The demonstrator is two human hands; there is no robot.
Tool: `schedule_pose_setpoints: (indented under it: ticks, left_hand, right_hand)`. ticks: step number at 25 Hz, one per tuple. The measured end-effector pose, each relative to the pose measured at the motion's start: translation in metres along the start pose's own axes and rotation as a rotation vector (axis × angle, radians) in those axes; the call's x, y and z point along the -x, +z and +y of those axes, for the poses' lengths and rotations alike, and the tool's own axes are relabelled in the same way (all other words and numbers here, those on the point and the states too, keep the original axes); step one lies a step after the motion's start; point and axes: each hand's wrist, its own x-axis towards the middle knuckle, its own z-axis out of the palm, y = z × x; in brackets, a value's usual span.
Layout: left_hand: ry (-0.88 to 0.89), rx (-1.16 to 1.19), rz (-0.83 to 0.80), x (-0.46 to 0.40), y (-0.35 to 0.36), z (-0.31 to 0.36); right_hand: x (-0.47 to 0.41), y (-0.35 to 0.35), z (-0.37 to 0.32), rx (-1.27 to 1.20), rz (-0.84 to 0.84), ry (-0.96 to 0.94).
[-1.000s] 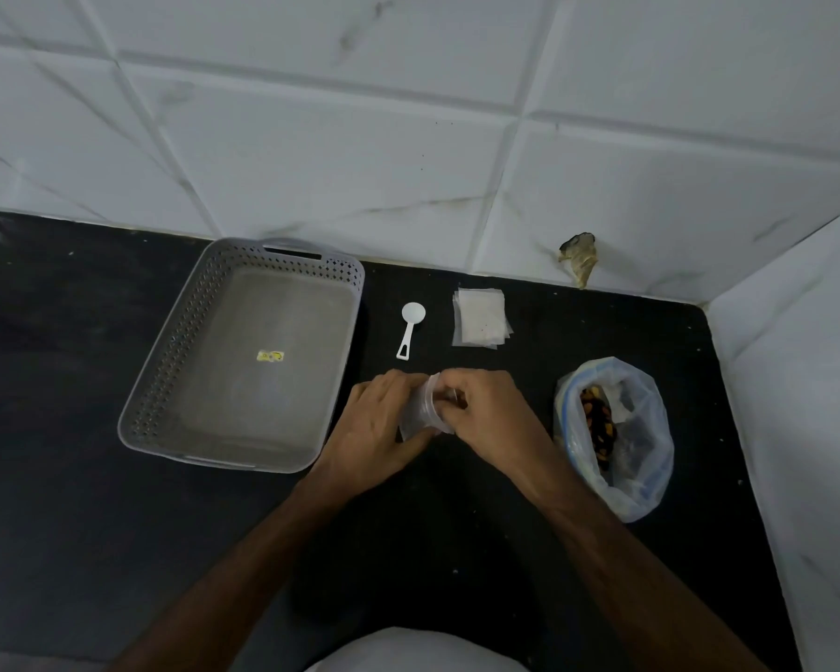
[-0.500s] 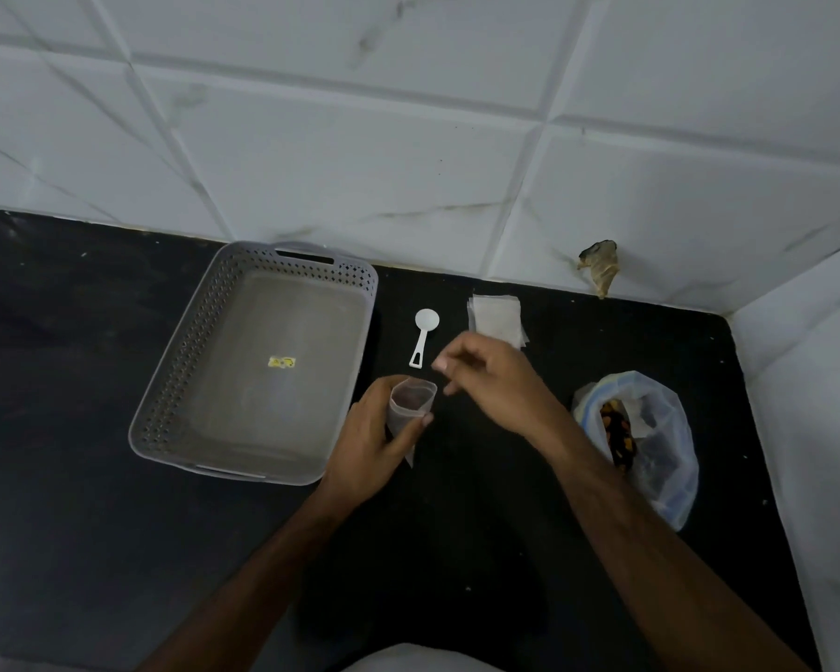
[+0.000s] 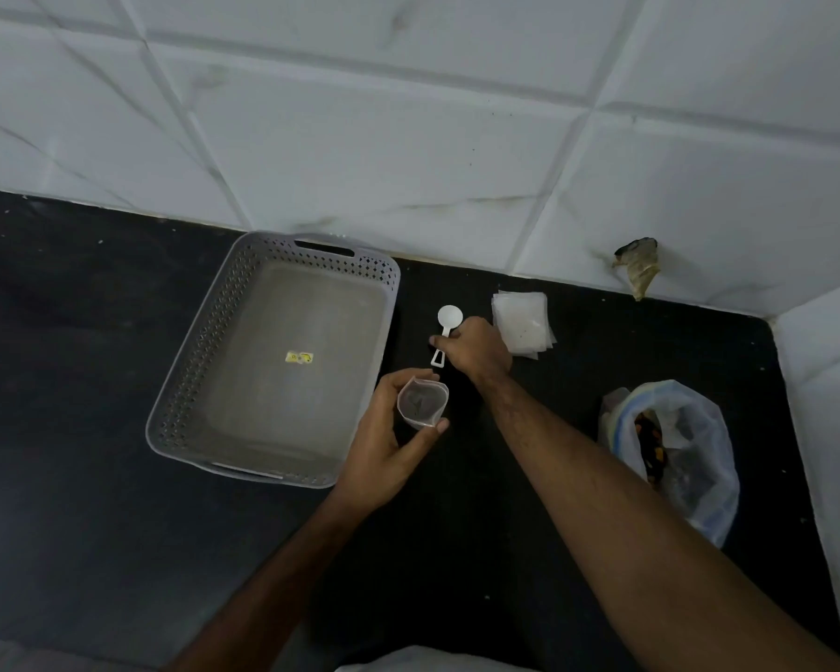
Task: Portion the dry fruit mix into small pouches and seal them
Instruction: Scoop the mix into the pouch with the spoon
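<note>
No sealed pouch lay in the basket (image 3: 224, 361). Beside it, the left hand (image 3: 384, 453) held one opened pouch (image 3: 422, 402); the right hand (image 3: 476, 351) pinched the spoon (image 3: 447, 322). Filling remained.

right hand (image 3: 476, 351): left the pouch (image 3: 422, 404) | reached back | fingers now on white scoop (image 3: 446, 330) handle

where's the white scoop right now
In the head view, the white scoop lies on the black counter between the grey basket and pouch stack, under the right hand.
</note>
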Motion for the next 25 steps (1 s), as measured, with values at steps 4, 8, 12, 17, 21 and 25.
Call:
schedule_pose_setpoints:
  ticks: [4,8,12,17,21,25]
  left_hand:
    - [0.040,-0.006,-0.003,-0.002,0.001,0.004]
    - [0.085,0.008,-0.047,-0.001,0.002,0.011]
    - [0.104,0.006,-0.132,0.003,0.012,0.017]
    - [0.146,-0.103,-0.405,0.008,0.066,0.042]
    - [0.271,-0.187,-0.580,0.003,0.110,0.060]
    - [0.340,-0.300,-0.674,-0.001,0.139,0.063]
  right_hand:
    - [0.012,-0.011,-0.002,-0.090,-0.097,0.001]
    - [0.068,-0.053,0.004,-0.420,-0.168,-0.046]
    - [0.135,-0.113,0.036,-0.603,-0.070,-0.136]
    - [0.202,-0.214,0.127,-0.505,0.175,-0.100]
    - [0.223,-0.242,0.187,-0.371,0.184,0.000]
    - [0.219,-0.223,0.217,-0.160,0.162,-0.072]
